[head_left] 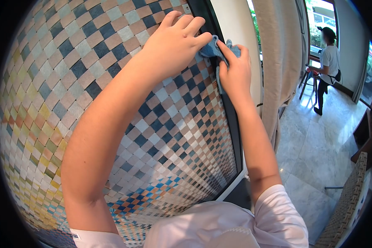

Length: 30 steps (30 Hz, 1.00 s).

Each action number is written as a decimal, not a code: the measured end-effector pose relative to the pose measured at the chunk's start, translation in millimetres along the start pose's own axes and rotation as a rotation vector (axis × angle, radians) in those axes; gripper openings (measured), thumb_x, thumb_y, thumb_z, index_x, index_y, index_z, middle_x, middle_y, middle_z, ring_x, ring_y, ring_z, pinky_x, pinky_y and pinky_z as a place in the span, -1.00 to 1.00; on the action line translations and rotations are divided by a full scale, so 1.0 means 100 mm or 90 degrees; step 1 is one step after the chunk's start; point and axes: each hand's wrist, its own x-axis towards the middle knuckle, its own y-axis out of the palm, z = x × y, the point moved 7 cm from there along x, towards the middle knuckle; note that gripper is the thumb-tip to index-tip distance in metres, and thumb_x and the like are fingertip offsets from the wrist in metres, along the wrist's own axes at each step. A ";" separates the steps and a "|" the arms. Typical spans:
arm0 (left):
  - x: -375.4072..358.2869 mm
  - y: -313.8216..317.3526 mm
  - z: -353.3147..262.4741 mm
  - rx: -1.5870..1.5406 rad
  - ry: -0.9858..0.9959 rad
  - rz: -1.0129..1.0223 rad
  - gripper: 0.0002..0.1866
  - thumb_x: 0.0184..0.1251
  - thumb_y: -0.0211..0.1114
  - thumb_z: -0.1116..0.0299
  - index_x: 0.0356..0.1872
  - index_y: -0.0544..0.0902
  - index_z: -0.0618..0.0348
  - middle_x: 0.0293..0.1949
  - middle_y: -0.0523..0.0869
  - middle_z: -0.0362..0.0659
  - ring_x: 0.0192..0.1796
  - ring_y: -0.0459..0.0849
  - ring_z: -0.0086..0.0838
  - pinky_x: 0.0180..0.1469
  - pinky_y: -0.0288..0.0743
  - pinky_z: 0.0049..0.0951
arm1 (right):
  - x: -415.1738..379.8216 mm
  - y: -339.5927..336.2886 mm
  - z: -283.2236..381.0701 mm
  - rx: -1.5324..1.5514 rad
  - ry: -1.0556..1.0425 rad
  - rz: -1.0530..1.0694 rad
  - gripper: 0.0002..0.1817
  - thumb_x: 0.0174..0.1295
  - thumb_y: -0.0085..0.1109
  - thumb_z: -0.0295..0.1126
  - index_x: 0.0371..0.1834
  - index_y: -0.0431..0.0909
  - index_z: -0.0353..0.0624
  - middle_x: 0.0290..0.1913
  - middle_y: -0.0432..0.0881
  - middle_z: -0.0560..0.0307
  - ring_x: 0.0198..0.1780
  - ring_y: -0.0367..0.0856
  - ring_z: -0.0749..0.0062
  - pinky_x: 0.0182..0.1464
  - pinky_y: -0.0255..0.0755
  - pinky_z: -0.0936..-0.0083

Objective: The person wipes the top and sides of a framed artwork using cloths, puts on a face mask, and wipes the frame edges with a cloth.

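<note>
Head view: right hand (236,73) grips blue cloth (211,49) on frame (234,134) enclosing panel (161,113); left hand (178,38) touches cloth, hold unclear.

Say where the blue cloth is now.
In the head view, the blue cloth is at upper centre, between the left hand and right hand, by the black frame along the right edge of the woven panel.

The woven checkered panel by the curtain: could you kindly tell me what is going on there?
The person's right hand holds a blue cloth at the dark frame of the woven checkered panel. The left hand is at the panel's edge, touching or just beside the cloth. Across the room, a co-worker stands.
</note>
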 end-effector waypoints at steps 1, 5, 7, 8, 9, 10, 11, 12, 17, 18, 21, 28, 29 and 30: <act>0.01 -0.01 -0.01 0.003 0.001 -0.003 -0.60 0.09 0.32 0.42 0.02 0.56 -0.03 0.17 0.46 -0.14 0.28 0.37 -0.28 0.39 0.11 -0.10 | 0.05 0.00 0.02 -0.002 -0.006 -0.006 -0.45 0.00 0.20 -0.56 0.12 0.57 0.20 0.07 0.36 -0.12 0.06 0.41 -0.09 0.07 0.41 0.20; -0.01 0.00 -0.10 0.045 -0.015 0.047 -0.59 0.13 0.28 0.39 0.07 0.61 -0.08 0.19 0.46 -0.17 0.27 0.38 -0.34 0.39 0.10 -0.13 | 0.06 0.00 0.04 -0.010 -0.022 -0.015 -0.45 0.00 0.19 -0.56 0.11 0.58 0.20 0.06 0.37 -0.12 0.05 0.41 -0.10 0.07 0.41 0.19; -0.05 0.03 -0.13 0.045 -0.024 0.051 -0.57 0.15 0.26 0.38 0.10 0.61 -0.11 0.20 0.45 -0.18 0.27 0.37 -0.37 0.40 0.08 -0.15 | -0.02 0.01 -0.01 -0.011 -0.020 -0.011 -0.46 0.00 0.18 -0.56 0.10 0.58 0.20 0.05 0.37 -0.13 0.04 0.41 -0.10 0.07 0.40 0.18; -0.08 0.05 -0.14 0.046 -0.029 0.053 -0.57 0.16 0.24 0.38 0.12 0.61 -0.13 0.21 0.45 -0.19 0.27 0.37 -0.39 0.41 0.07 -0.16 | -0.12 0.02 -0.07 -0.009 -0.014 -0.008 -0.46 -0.01 0.18 -0.56 0.10 0.59 0.19 0.04 0.37 -0.13 0.03 0.41 -0.11 0.07 0.40 0.17; -0.10 0.05 -0.14 0.055 -0.034 0.054 -0.56 0.16 0.24 0.38 0.12 0.60 -0.14 0.21 0.44 -0.20 0.27 0.37 -0.40 0.41 0.06 -0.16 | -0.23 0.03 -0.13 -0.006 -0.009 -0.005 -0.46 -0.01 0.17 -0.55 0.10 0.59 0.18 0.04 0.37 -0.13 0.03 0.40 -0.11 0.06 0.39 0.17; -0.12 0.06 -0.15 0.064 -0.038 0.055 -0.55 0.16 0.23 0.38 0.13 0.60 -0.14 0.21 0.44 -0.20 0.28 0.36 -0.41 0.41 0.05 -0.17 | -0.34 0.04 -0.19 -0.003 0.000 -0.003 -0.47 -0.01 0.16 -0.56 0.09 0.59 0.17 0.04 0.37 -0.14 0.02 0.40 -0.10 0.06 0.39 0.17; -0.13 0.06 -0.15 0.072 -0.041 0.055 -0.55 0.16 0.23 0.39 0.14 0.60 -0.15 0.21 0.44 -0.21 0.28 0.36 -0.43 0.42 0.04 -0.18 | -0.46 0.05 -0.25 0.000 0.009 -0.003 -0.47 -0.01 0.16 -0.56 0.09 0.59 0.16 0.03 0.37 -0.14 0.02 0.40 -0.10 0.06 0.39 0.17; -0.13 0.05 -0.16 0.075 -0.038 0.057 -0.55 0.15 0.23 0.39 0.13 0.60 -0.15 0.21 0.44 -0.21 0.28 0.36 -0.43 0.42 0.04 -0.18 | -0.56 0.05 -0.30 0.002 0.018 -0.002 -0.47 -0.02 0.15 -0.56 0.09 0.60 0.15 0.03 0.37 -0.14 0.01 0.40 -0.09 0.06 0.38 0.17; -0.09 0.03 -0.24 0.160 -0.019 0.077 -0.55 0.14 0.22 0.39 0.12 0.61 -0.12 0.19 0.45 -0.24 0.25 0.37 -0.45 0.43 0.03 -0.20 | -0.33 -0.01 -0.16 0.009 -0.006 -0.012 -0.47 -0.02 0.20 -0.55 0.10 0.58 0.13 0.04 0.37 -0.14 0.02 0.40 -0.12 0.05 0.40 0.18; -0.08 0.04 -0.25 0.161 -0.019 0.084 -0.55 0.14 0.21 0.39 0.12 0.61 -0.11 0.18 0.46 -0.24 0.24 0.37 -0.45 0.43 0.03 -0.20 | -0.24 -0.01 -0.11 0.000 -0.017 -0.012 -0.47 -0.02 0.21 -0.55 0.10 0.58 0.13 0.04 0.37 -0.13 0.02 0.41 -0.12 0.04 0.41 0.18; -0.05 0.04 -0.29 0.175 -0.017 0.091 -0.55 0.15 0.20 0.40 0.13 0.60 -0.08 0.16 0.47 -0.25 0.22 0.39 -0.47 0.43 0.03 -0.22 | -0.03 -0.02 0.03 -0.032 -0.052 -0.014 -0.47 -0.02 0.25 -0.53 0.10 0.57 0.15 0.05 0.38 -0.13 -0.01 0.43 -0.12 0.00 0.45 0.19; -0.14 0.10 -0.34 0.179 -0.029 0.076 -0.57 0.15 0.17 0.41 0.11 0.60 0.02 0.14 0.47 -0.26 0.20 0.39 -0.49 0.44 0.02 -0.21 | -0.32 0.03 -0.16 -0.019 -0.009 0.011 -0.45 -0.02 0.22 -0.53 0.12 0.57 0.16 0.06 0.38 -0.14 0.02 0.41 -0.11 0.04 0.42 0.17; -0.15 0.10 -0.34 0.178 -0.032 0.074 -0.57 0.15 0.17 0.40 0.11 0.60 0.03 0.14 0.47 -0.26 0.20 0.39 -0.49 0.44 0.01 -0.20 | -0.45 0.03 -0.22 -0.016 0.006 0.016 -0.45 -0.02 0.21 -0.53 0.13 0.56 0.16 0.06 0.37 -0.14 0.03 0.41 -0.11 0.05 0.41 0.17; -0.16 0.10 -0.35 0.191 -0.031 0.078 -0.58 0.15 0.17 0.40 0.10 0.60 0.04 0.14 0.46 -0.26 0.20 0.39 -0.49 0.44 0.01 -0.20 | -0.57 0.03 -0.28 -0.013 0.020 0.021 -0.44 -0.01 0.20 -0.54 0.14 0.56 0.16 0.06 0.37 -0.15 0.03 0.40 -0.11 0.07 0.40 0.17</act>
